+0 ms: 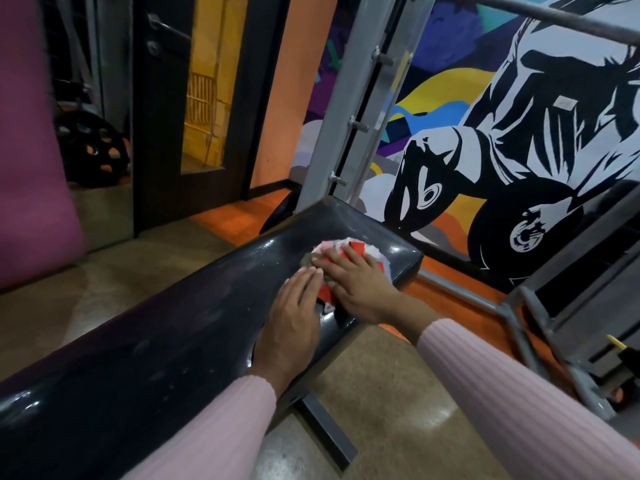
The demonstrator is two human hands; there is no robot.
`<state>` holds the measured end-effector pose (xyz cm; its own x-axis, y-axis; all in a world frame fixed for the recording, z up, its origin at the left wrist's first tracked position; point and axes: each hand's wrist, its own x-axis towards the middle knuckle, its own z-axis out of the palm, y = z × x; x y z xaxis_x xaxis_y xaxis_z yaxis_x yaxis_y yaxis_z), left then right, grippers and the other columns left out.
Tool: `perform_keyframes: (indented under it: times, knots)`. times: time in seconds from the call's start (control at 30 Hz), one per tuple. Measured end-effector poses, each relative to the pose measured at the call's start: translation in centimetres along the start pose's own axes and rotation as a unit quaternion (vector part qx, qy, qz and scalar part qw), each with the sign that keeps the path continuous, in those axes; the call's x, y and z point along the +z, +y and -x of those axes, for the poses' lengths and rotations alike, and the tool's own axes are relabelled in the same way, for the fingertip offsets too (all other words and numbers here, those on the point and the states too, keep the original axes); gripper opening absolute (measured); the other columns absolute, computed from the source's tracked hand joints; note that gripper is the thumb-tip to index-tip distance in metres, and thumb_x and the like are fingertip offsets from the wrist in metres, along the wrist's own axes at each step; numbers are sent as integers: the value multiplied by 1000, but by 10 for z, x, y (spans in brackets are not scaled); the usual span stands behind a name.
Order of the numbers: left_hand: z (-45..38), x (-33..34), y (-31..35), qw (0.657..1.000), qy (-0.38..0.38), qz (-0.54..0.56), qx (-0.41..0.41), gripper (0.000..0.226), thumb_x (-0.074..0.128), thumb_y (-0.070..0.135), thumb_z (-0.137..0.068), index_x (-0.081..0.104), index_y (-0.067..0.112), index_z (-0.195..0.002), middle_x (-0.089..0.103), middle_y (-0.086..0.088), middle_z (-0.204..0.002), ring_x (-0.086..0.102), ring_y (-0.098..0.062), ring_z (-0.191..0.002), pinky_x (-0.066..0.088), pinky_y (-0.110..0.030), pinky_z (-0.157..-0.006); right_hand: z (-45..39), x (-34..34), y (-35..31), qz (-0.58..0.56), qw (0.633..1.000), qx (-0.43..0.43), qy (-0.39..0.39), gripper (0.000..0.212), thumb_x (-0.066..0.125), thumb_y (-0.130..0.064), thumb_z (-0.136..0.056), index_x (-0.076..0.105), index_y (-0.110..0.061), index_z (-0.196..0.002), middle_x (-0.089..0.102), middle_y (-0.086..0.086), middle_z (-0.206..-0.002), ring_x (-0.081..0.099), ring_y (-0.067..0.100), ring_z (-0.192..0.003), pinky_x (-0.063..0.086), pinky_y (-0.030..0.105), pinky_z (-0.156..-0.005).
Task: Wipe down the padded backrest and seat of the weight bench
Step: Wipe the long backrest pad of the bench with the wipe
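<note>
A long black padded bench runs from the lower left up to the middle of the view, its vinyl glossy with dull streaks. A red, white and pink patterned cloth lies flat near the far end of the pad. My right hand presses on the cloth with its fingers straight. My left hand lies flat beside it, fingertips on the near edge of the cloth and palm on the pad. Both arms wear pink ribbed sleeves.
A grey steel rack upright with pegs rises behind the bench end, and a barbell crosses the top right. Grey frame tubes stand at the right. A mural covers the wall. Weight plates and a purple mat are at left.
</note>
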<state>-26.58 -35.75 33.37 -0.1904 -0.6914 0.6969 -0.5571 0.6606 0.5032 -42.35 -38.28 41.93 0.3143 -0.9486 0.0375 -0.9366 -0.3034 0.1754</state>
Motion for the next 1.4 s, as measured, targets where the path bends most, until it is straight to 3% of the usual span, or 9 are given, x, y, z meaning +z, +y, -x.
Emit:
perform_keyframes:
  times: [0.13,0.33,0.47,0.67,0.8,0.87,0.97,1.2,1.4]
  knots:
    - [1,-1,1,1000,-10,4,-8,50,38,10,-90,41,4,-140,44,-16,-143,38,-28,-136,41,-45,-106,35,1,13,-27,999,-43,2,53,21,-45,-96,12,-45,-149,5,-14,-161,-5,13,-148,-1,41,-117]
    - [19,-9,3,999,46,-1,-17,40,52,-6,-87,55,4,-125,54,-14,-122,53,-25,-113,52,-40,-89,4,-9,8,-21,999,40,-5,48,25,-40,-102,16,-41,-150,8,-11,-161,-1,20,-149,1,48,-119]
    - [43,-16,5,997,79,-17,-4,24,51,9,-90,58,11,-113,55,-8,-111,54,-22,-97,50,-39,-77,17,5,-15,-6,1000,-19,6,57,13,-48,-94,13,-40,-150,6,-10,-161,-5,19,-149,-1,46,-118]
    - [56,-26,-5,997,27,-52,45,13,54,20,-88,62,16,-97,54,0,-102,53,-16,-91,43,-30,-72,23,-2,11,-12,1000,-22,-10,49,26,-40,-102,14,-44,-149,7,-14,-161,-3,15,-149,1,42,-120]
    - [66,-35,-9,990,-12,-72,120,17,56,24,-87,66,15,-97,59,-1,-105,57,-20,-98,44,-33,-78,0,-2,-16,8,999,28,-13,58,12,-50,-93,10,-41,-150,5,-10,-162,-2,22,-149,1,49,-119]
    - [76,-39,-14,982,-42,-93,158,27,54,26,-88,68,14,-107,62,-3,-116,56,-21,-113,42,-36,-89,6,4,-30,4,1000,-14,-10,66,5,-54,-85,9,-42,-150,3,-10,-162,-4,21,-149,0,50,-118]
    - [93,-45,-24,969,-82,-127,193,39,49,28,-90,63,14,-123,56,-3,-135,47,-19,-129,35,-39,-101,23,5,-23,-12,998,-61,-16,55,16,-49,-95,9,-44,-150,2,-13,-161,-7,16,-148,-2,45,-118]
    - [97,-47,-29,980,-76,-105,149,39,48,24,-93,59,10,-128,54,-4,-136,45,-19,-130,39,-39,-103,-4,-1,-35,-8,999,40,-22,50,25,-41,-102,11,-41,-150,2,-10,-162,-6,21,-149,-3,49,-118]
    - [98,-50,-28,979,-89,-110,146,41,48,24,-93,56,11,-131,53,-4,-137,43,-19,-131,37,-39,-106,36,6,-32,-3,998,-62,-31,50,23,-44,-101,8,-46,-149,-1,-16,-160,-8,15,-148,-3,44,-118]
